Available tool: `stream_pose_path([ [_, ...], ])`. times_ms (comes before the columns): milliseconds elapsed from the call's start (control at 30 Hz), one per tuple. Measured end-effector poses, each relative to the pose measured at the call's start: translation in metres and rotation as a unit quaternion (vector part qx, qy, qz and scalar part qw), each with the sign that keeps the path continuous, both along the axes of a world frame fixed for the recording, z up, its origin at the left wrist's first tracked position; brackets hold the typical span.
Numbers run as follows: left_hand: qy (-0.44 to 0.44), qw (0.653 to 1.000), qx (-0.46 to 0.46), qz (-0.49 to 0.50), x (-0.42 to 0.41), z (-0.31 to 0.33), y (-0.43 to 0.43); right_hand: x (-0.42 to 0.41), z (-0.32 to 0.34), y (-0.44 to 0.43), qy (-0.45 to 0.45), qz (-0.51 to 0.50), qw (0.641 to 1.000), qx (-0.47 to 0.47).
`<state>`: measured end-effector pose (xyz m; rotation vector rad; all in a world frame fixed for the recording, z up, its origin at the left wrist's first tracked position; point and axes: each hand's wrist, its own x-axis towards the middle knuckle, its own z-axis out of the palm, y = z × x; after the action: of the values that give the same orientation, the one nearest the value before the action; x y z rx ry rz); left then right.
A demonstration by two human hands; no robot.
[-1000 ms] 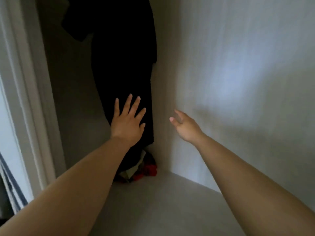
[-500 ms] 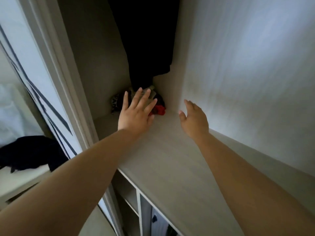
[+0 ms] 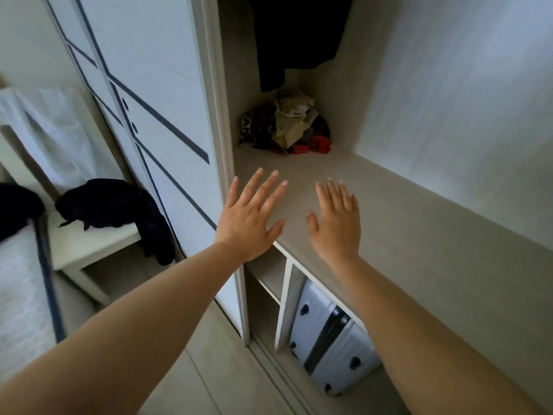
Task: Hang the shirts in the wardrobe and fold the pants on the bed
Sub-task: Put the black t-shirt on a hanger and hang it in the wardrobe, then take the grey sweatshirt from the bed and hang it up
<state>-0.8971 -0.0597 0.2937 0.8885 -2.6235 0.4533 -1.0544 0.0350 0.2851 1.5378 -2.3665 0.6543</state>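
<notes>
1. Two bare hands reached out over the wardrobe shelf (image 3: 419, 235), both empty and palm down. The left hand (image 3: 250, 217) had its fingers straight and spread, and the right hand (image 3: 336, 223) had its fingers straight and close together.
2. Whether either palm touched the shelf could not be told.
3. A dark shirt (image 3: 299, 34) hung at the back of the wardrobe, above a pile of crumpled clothes (image 3: 287, 124) in the shelf's far corner.
4. A dark band in that pile bore pale block letters, too folded to read.
5. Left of the sliding door (image 3: 155, 100), a dark garment (image 3: 113, 205) lay draped over a white side table (image 3: 89, 244), one end hanging off its edge.
6. A second dark piece (image 3: 15, 208) lay on the bed (image 3: 21, 280) at the picture's left edge.
7. A pale suitcase (image 3: 326, 339) with dark trim stood in the compartment under the shelf.
</notes>
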Motion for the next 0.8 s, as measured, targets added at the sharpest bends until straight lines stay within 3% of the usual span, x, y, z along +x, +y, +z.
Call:
stream_pose_path([
  [467,-0.005,0.97,0.064,0.235,0.192,-0.051,0.026,0.159,-0.05,-0.024,-0.002,0.241,0.965,0.103],
  [800,0.033,0.881,0.149,0.449,0.348,-0.09,0.058,0.325,-0.085,-0.081,0.005,0.446,0.878,0.175],
])
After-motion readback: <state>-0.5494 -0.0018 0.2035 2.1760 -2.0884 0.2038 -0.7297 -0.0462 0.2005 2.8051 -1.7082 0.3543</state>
